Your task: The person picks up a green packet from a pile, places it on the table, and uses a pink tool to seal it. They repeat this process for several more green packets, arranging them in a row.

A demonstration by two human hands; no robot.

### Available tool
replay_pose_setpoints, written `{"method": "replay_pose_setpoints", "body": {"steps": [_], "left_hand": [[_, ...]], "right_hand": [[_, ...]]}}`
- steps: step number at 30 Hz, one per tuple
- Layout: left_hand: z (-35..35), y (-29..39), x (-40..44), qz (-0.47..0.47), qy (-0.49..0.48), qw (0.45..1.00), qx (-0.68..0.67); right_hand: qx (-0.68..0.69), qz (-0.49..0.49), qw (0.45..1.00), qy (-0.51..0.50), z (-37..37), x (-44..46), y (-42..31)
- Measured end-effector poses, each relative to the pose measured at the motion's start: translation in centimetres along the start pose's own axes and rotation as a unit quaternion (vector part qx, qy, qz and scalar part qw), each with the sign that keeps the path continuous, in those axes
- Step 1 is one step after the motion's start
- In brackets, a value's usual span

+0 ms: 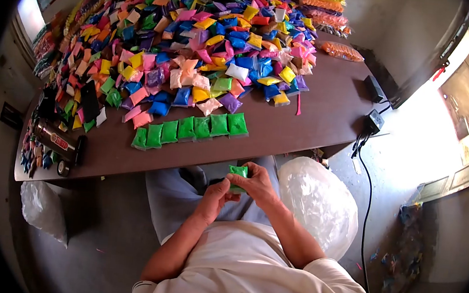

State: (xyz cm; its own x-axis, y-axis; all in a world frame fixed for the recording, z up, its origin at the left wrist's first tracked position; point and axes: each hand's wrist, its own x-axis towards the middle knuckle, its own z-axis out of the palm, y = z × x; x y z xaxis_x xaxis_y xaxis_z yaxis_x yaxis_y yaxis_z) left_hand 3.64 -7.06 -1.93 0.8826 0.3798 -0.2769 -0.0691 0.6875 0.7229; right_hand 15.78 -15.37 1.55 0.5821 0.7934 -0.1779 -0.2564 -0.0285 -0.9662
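Over my lap, in front of the table edge, my left hand [216,199] and my right hand [260,186] are closed together on a small green packet [238,171]. The packet's top shows between my fingers; its lower part is mostly hidden. On the table just ahead, a row of several green packets [185,129] lies side by side, slightly overlapping. Behind that row rises a large heap of small packets [199,41] in many colours.
A metal flask [54,139] lies at the table's left. Power adapters [373,121] with a black cable sit at the right edge. Bundled orange packets [339,51] lie at the back right. A big clear plastic bag [319,205] stands beside my right leg; another bag [44,210] hangs at left.
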Motion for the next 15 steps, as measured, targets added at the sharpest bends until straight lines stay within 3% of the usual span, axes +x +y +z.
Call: {"method": "replay_pose_setpoints", "body": {"steps": [2, 3, 6, 8, 15], "left_hand": [[-0.6, -0.6, 0.1, 0.030, 0.007, 0.991, 0.128], [-0.9, -0.9, 0.3, 0.028, 0.011, 0.991, 0.128], [-1.7, -1.2, 0.6, 0.067, 0.017, 0.982, 0.176], [-1.3, -1.1, 0.5, 0.094, 0.027, 0.972, 0.215], [-0.2, -0.2, -0.1, 0.128, 0.044, 0.953, 0.270]], "right_hand": [[-0.020, -0.038, 0.999, 0.018, 0.3, 0.0, 0.0], [-0.039, -0.075, 0.996, 0.035, 0.6, -0.1, 0.0], [0.067, 0.025, 0.997, -0.043, -0.4, -0.1, -0.4], [-0.009, 0.015, 0.999, -0.027, -0.5, 0.0, 0.1], [0.022, -0.040, 0.998, -0.035, -0.4, 0.0, 1.0]]}}
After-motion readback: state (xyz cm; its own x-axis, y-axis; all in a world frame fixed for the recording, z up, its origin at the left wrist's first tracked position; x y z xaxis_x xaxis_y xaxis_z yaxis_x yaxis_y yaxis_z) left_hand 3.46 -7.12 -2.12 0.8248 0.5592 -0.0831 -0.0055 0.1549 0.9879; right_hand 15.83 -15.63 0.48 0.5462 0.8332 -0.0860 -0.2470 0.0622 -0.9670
